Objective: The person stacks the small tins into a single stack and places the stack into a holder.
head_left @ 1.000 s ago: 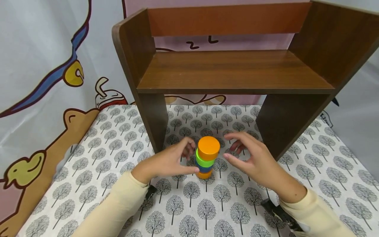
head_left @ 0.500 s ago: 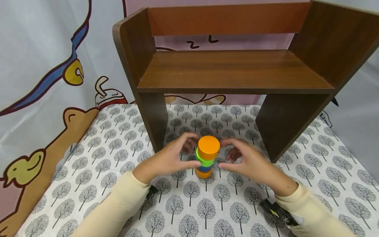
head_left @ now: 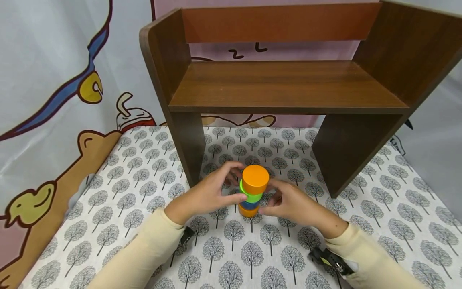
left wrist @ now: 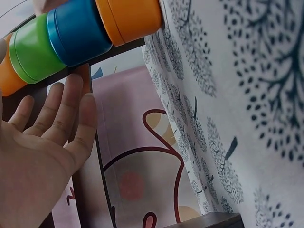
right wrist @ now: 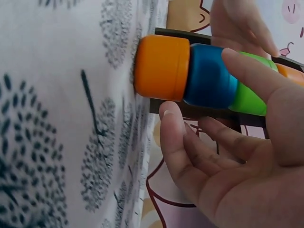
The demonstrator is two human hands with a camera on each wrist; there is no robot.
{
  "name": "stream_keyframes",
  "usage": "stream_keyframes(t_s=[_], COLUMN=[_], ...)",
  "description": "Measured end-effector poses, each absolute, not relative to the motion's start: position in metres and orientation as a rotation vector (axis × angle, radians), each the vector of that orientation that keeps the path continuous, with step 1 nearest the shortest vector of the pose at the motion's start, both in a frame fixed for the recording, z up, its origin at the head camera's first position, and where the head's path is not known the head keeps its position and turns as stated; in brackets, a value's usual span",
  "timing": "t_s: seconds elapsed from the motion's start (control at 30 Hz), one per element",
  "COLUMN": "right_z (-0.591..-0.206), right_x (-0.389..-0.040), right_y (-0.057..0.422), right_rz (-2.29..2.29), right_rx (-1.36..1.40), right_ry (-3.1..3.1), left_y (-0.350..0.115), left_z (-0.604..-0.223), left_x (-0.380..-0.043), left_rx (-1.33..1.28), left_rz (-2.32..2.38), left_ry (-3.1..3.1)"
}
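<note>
A stack of short, coloured cup-like cylinders stands upright on the cloth: an orange one [head_left: 255, 178] on top, then a green one [head_left: 251, 197], a blue one [right wrist: 209, 76] and a bottom orange one [right wrist: 159, 66]. My left hand [head_left: 213, 192] is at the stack's left side, its thumb tip overlapping the green cylinder in the head view. In the left wrist view its fingers [left wrist: 69, 104] are spread loosely beside the stack. My right hand [head_left: 297, 204] curves around the right side, thumb low near the bottom pieces; the right wrist view shows its forefinger [right wrist: 173, 126] apart from them.
A brown wooden shelf unit [head_left: 288, 86] stands behind the stack, its side panels flanking the space beyond the hands. The table carries a tree-print cloth [head_left: 144, 176]. Cartoon-printed curtains [head_left: 47, 60] hang at the back and left.
My right hand has come leftward, right up to the stack, its thumb dropping toward the lower cylinders. The left hand has shifted slightly right and up. The stack stands in the same place.
</note>
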State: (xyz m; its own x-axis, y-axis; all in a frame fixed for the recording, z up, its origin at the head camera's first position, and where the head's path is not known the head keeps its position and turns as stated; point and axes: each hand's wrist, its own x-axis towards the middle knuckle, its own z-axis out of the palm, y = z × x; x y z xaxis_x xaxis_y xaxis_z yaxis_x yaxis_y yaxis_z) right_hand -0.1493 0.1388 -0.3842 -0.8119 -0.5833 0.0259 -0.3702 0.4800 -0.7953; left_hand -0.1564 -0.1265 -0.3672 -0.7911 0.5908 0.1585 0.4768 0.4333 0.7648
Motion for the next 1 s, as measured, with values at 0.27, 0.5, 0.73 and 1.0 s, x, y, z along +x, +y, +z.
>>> stream_keyframes(t_s=[0.27,0.5,0.73,1.0], right_z=[-0.393,-0.395,-0.398,-0.401], right_x=[-0.153,-0.156,-0.160,-0.164], right_y=[0.134,0.130,0.125,0.118], right_rz=[-1.146,-1.054,-1.056,-1.054], right_rx=[-0.855,-0.901,-0.924,-0.983], right_ry=[2.438,2.475,2.424,2.431], left_y=[-0.125,-0.125,-0.124,-0.122], left_z=[-0.367,-0.367,-0.369,-0.369], left_x=[-0.155,-0.155,-0.155,-0.154], left_rx=[0.983,1.001,1.033,1.105], left_rz=[1.287,1.277,1.271,1.290], left_ry=[2.543,2.551,2.557,2.598])
